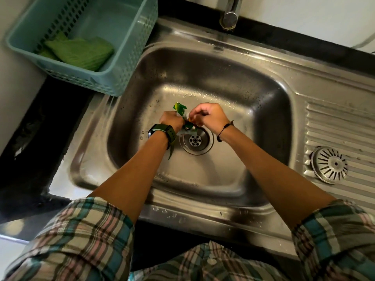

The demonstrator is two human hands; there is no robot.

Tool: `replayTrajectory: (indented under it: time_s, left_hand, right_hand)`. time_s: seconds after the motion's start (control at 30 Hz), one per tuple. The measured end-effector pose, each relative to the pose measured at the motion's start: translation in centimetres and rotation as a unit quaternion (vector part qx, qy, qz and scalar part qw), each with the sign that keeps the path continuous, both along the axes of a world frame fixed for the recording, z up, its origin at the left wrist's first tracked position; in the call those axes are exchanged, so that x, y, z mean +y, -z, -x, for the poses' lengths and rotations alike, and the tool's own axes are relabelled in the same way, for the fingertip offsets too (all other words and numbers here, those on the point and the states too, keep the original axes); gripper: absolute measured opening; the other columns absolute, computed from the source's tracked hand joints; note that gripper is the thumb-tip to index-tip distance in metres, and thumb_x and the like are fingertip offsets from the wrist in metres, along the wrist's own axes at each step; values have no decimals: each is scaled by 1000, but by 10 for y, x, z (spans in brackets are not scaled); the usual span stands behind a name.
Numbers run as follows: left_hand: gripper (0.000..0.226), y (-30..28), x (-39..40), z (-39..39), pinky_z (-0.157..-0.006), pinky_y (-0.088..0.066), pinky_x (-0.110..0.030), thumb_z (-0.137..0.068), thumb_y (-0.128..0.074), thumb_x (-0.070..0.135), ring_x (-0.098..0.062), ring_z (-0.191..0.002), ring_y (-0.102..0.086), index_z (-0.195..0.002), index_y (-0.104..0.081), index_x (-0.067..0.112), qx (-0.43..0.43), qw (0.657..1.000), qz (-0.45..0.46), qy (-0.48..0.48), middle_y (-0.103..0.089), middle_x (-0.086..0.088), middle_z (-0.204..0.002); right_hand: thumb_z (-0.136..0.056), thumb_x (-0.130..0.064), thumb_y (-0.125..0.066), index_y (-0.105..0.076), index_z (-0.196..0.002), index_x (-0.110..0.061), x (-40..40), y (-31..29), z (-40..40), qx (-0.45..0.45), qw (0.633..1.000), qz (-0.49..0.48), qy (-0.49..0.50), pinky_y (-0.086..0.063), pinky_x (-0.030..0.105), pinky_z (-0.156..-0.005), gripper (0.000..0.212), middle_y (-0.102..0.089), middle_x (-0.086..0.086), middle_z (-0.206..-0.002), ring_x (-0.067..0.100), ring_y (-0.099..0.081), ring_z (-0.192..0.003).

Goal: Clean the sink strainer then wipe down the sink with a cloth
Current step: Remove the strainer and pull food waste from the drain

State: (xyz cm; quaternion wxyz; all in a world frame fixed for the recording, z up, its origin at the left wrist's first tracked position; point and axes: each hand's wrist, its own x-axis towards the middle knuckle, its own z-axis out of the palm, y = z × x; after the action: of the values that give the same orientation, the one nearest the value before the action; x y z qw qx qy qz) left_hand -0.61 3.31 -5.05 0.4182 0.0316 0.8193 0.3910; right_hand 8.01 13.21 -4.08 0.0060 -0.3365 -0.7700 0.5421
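The sink strainer (329, 166) is lying out of the drain, on the ribbed draining board at the right of the sink (233, 82), slotted face up and well apart from both hands. The open drain (195, 140) is sitting in the basin floor, just near of the hands.

Both hands are working together over the basin, just far of the drain. The left hand (172, 121) is curled tight around a bunch of green and white scraps (183, 118) (wrappers or leafy bits, too crumpled to tell), and the right hand (207, 117) is pinching at the same bunch with bent fingers, so neither is free.

The strainer is lying to the right and somewhat near of the hands, so the right hand is the nearer one, and I judge the reach for it would go rightward over the basin's rim. Being round, it offers no long axis to line up with.

Farther out, the cloth (81, 52), green and folded, is resting in a teal basket (125, 63) on the dark bench at the far left, nearer the left hand. The tap (230, 16) is standing at the far edge.
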Motion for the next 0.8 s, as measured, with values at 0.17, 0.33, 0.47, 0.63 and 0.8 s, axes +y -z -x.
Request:
replayTrajectory:
  time_s: [0.17, 0.33, 0.47, 0.63, 0.8]
  left_hand:
    - [18, -5, -1, -1, -81, -55, -41, -82, -59, 11, -29, -83, -63, -67, -53, 15, -34, 999, -32, -5, -61, -13, -84]
    - [9, -9, -2, -3, -91, -51, -47, -84, -59, 16, -34, -98, -63, -78, -55, 11, -83, 994, -62, -19, -63, -16, -94]
    - [9, -11, -5, -1, -84, -55, -46, -81, -58, 2, -32, -88, -66, -76, -55, 9, -82, 995, -58, -13, -63, -16, -89]
    - [10, -31, -19, 5, -83, -55, -42, -80, -58, 2, -28, -91, -64, -85, -60, 11, -46, 996, -73, 11, -66, -12, -93]
    - [19, -67, -45, 3, -63, -58, -30, -80, -54, -9, -19, -75, -63, -89, -60, 7, -62, 987, -151, -10, -63, -9, -89]
  right_hand:
    - [-80, -1, -63, -59, -101, -7, -8, 4, 2, -33, 995, -89, 16, -50, 26, -69, 22, -68, 16, -88, 22, -61, -78]
    - [-82, -6, -63, -64, -91, -2, -17, 7, 5, -28, 987, -157, 16, -48, 23, -70, 11, -68, 16, -91, 17, -55, -77]
    - [-82, -15, -66, -62, -94, -5, -21, 8, 5, -27, 989, -136, 41, -48, 31, -71, 17, -56, 7, -86, 18, -52, -79]
    - [-83, -24, -66, -54, -95, -19, -22, -13, -6, -19, 991, 115, 61, -47, 27, -49, 18, -59, 4, -85, 13, -51, -52]
    - [-83, 1, -60, -56, -93, -11, -43, -44, -19, 53, 975, 196, 88, -45, 19, -38, 16, -57, 6, -72, 7, -51, -40]
